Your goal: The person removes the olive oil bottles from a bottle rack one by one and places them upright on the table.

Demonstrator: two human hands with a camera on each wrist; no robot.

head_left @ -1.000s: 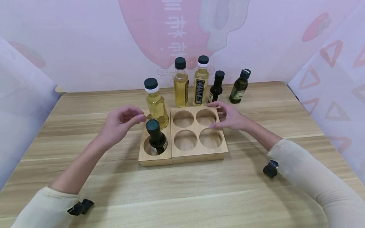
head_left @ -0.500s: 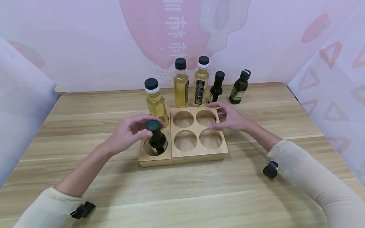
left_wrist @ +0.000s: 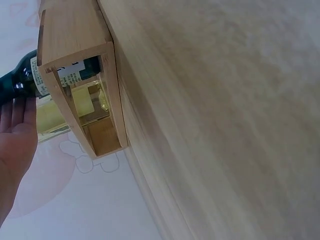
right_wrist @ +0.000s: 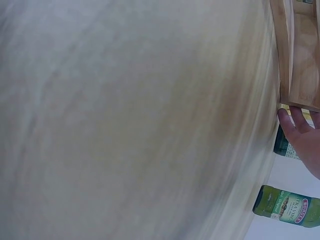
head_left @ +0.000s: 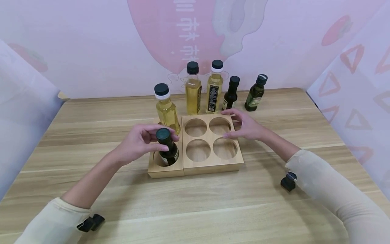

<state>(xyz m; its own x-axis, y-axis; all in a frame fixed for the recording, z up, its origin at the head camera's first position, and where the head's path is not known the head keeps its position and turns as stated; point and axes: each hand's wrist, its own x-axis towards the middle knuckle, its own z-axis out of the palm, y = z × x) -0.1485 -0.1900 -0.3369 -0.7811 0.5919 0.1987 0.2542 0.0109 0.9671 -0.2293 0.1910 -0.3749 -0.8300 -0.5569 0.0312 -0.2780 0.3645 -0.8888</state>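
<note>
Left hand (head_left: 137, 144): curled round the neck of a small dark glass bottle with a dark-green cap (head_left: 168, 155), thumb on the near side, fingers passing behind.
Small dark glass bottle: standing in the near hole of a narrow light-wood rack with two round holes (head_left: 166, 173); its lower part shows inside (the left wrist view looks in through the rack's open side).
Far hole: a tall clear glass bottle of yellow liquid with a black cap and white collar (head_left: 168, 117), just behind the left hand's fingers.
Right hand (head_left: 245, 127): thumb and fingers spread apart, touching the far right corner of a square light-wood rack with four round holes (head_left: 212, 135).
Racks: side by side, touching, the narrow one on the left.
Behind the square rack: a clear yellow-filled bottle with an all-black cap (head_left: 193, 96), then a clear yellow-filled bottle with a black label (head_left: 214, 93), then a slim dark bottle with a pale label (head_left: 230, 96).
Far right: a green glass bottle with a green label (head_left: 254, 96), apart from the others.
Sleeves: cream fabric (head_left: 323, 186), a black device at each cuff (head_left: 288, 181).
Table: pale striped wood (head_left: 195, 206).
</note>
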